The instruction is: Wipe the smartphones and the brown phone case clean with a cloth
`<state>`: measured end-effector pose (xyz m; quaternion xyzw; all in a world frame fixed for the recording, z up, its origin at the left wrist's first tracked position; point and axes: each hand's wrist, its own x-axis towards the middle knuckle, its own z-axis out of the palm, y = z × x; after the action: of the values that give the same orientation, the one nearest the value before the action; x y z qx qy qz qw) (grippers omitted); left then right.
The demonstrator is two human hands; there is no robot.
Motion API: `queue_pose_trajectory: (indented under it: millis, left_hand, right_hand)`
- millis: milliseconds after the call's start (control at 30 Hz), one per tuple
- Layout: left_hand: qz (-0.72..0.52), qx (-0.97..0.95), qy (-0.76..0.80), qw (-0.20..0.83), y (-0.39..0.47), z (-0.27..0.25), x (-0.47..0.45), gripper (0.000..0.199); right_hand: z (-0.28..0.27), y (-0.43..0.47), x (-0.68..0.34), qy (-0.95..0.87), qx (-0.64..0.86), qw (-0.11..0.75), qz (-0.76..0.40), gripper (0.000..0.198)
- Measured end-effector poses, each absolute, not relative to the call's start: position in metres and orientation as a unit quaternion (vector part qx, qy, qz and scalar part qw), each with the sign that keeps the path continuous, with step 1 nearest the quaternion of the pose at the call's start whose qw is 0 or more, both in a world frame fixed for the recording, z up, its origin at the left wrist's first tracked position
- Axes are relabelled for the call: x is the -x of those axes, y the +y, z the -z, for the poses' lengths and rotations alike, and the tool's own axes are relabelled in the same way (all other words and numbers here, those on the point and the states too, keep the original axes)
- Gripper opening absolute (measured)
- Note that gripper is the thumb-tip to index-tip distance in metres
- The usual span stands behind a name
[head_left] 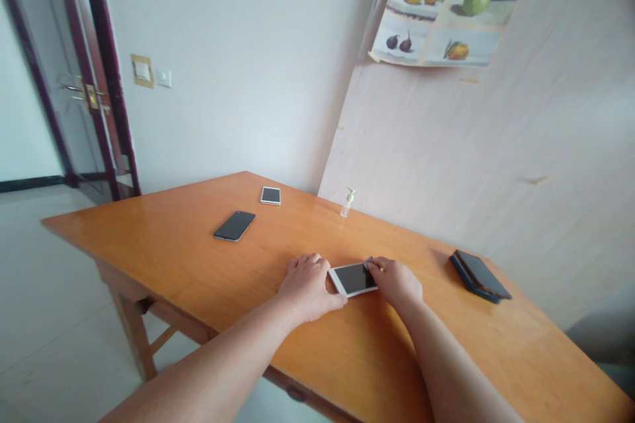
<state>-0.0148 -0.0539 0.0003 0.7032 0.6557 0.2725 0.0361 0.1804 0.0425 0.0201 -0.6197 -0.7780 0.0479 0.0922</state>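
Observation:
A white smartphone [353, 279] with a dark screen lies face up on the wooden table, between my two hands. My left hand [310, 284] is closed around its left end, the thumb at the near corner and the fingers curled beyond the far side. Over the phone's right end, my right hand [397, 281] is pinched, with its fingertips at the screen's far right corner. Something small and greyish [368, 262] shows at those fingertips, too small to name. The right hand covers that end of the phone.
On the orange-brown table [163, 231] lie a black phone [235, 226] and a white phone [270, 195], towards the left and back. A small clear pump bottle [346, 205] stands near the wall. Dark flat devices [480, 275] are stacked at the right.

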Motion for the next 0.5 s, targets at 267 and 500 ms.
queue_pose_trajectory:
  millis: [267,500]
  left_hand:
    - [-0.263,-0.701,0.663,0.032,-0.052,0.004,0.015,0.041]
    - [-0.269,-0.699,0.661,0.046,-0.054,0.001,0.014,0.042]
  right_hand:
    - [-0.013,0.008,-0.142,-0.881,0.461,0.087,-0.069,0.029]
    - [-0.021,0.039,-0.182,-0.792,0.603,0.086,-0.038,0.038]
